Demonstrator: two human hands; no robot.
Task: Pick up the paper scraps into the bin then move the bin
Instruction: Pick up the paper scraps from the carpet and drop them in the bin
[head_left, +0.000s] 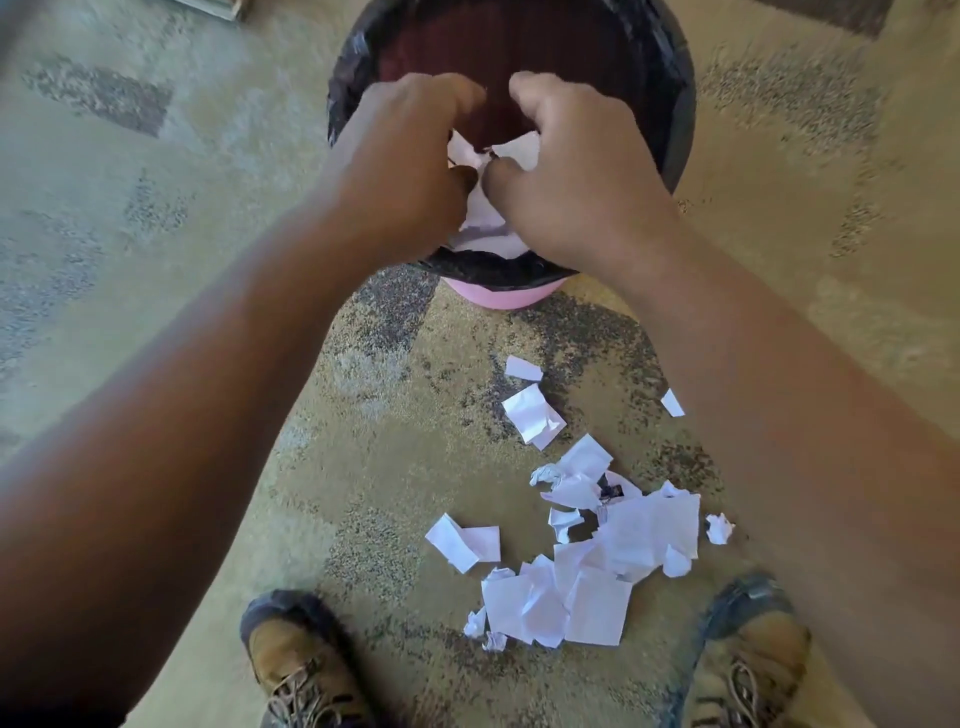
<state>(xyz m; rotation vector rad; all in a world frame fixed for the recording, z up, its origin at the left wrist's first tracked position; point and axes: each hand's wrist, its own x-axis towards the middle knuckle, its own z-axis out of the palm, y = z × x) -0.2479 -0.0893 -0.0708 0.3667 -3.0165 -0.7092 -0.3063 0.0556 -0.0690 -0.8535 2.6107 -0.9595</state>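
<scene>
A pink bin (493, 296) lined with a black bag (670, 62) stands on the carpet ahead of me. My left hand (405, 171) and my right hand (571, 171) are side by side over its open mouth. Both have curled fingers holding white paper scraps (483, 228) between them, above the near rim. A pile of several white paper scraps (587, 561) lies on the carpet between my feet, with single scraps (532, 413) closer to the bin.
Patterned beige and grey carpet (156, 208) surrounds the bin. My tan boots stand at the bottom, the left boot (301, 670) and the right boot (753, 660), flanking the pile. A framed object's corner (218, 8) shows at the top left.
</scene>
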